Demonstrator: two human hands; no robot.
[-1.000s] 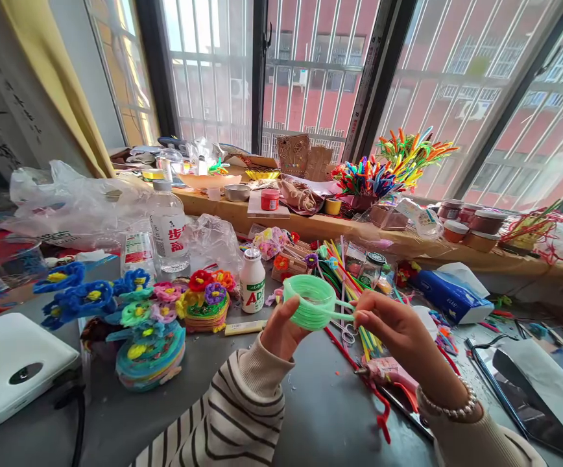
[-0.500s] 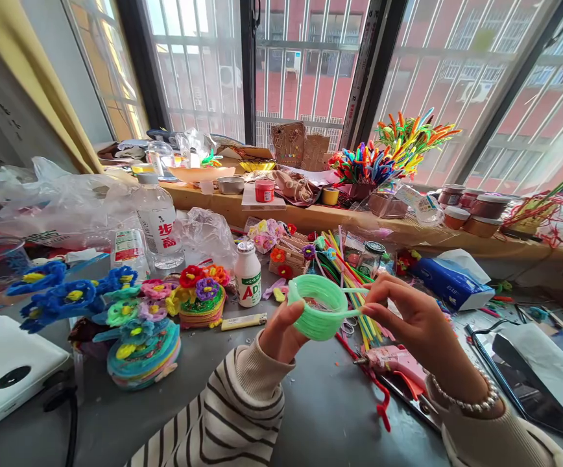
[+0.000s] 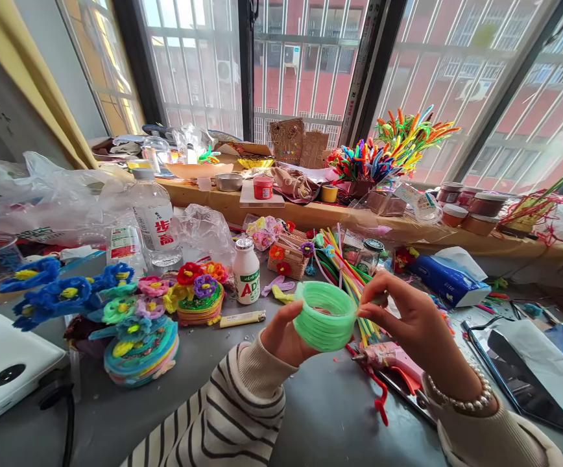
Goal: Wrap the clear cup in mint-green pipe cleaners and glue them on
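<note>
My left hand (image 3: pixel 284 336) grips a light green ring (image 3: pixel 324 316) wound from pipe cleaner, holding it above the grey table (image 3: pixel 320 415). My right hand (image 3: pixel 408 318) pinches the ring's right edge with thumb and fingers pressed together. A pink glue gun (image 3: pixel 393 358) lies on the table just under my right hand. A bundle of coloured pipe cleaners (image 3: pixel 347 269) lies behind the ring.
Stacked pipe-cleaner flowers (image 3: pixel 140 324) fill the left of the table by a white device (image 3: pixel 4 366). A small white bottle (image 3: pixel 246 272), a water bottle (image 3: pixel 155 217), a blue tissue pack (image 3: pixel 449 282) and a cluttered wooden sill (image 3: pixel 311 214) stand behind. A red pipe cleaner (image 3: pixel 377 395) lies near.
The loose green strand that stretched from the ring to my right hand has been drawn in; my right fingers now sit against the ring. Both hands sank slightly lower.
</note>
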